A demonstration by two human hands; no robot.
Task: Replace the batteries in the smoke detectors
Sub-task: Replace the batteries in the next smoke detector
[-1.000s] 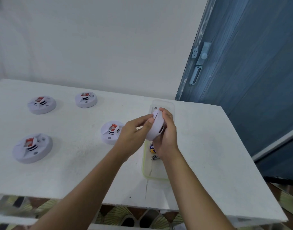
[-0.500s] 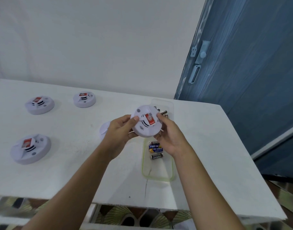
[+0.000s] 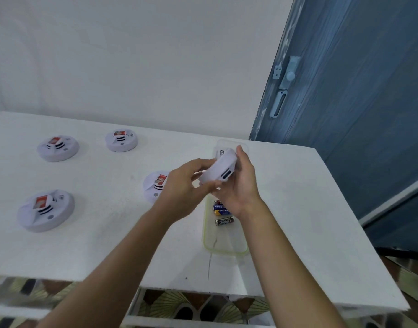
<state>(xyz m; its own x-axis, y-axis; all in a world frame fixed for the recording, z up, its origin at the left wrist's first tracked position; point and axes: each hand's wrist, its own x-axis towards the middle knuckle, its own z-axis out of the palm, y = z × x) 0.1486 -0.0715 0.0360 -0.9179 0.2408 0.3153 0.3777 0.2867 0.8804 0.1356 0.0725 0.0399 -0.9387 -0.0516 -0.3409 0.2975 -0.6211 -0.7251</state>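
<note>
Both hands hold a white round smoke detector (image 3: 221, 170) above the table, tilted on edge with a dark slot showing. My left hand (image 3: 186, 185) grips its left rim; my right hand (image 3: 238, 185) cups it from the right and below. Under the hands lies a clear plastic tray (image 3: 223, 248) with several AA batteries (image 3: 224, 220). More batteries at the tray's far end are mostly hidden by the detector.
Several other white smoke detectors lie on the white table (image 3: 96, 245): one (image 3: 153, 188) just left of my left hand, one (image 3: 45, 210) near left, two at the back (image 3: 57, 147) (image 3: 121, 139). A blue door (image 3: 357, 114) stands right. The table's front edge is close.
The detector has been turned from face-up, red label showing, to tilted on edge with its side slot toward me. Both hands shifted slightly with it.
</note>
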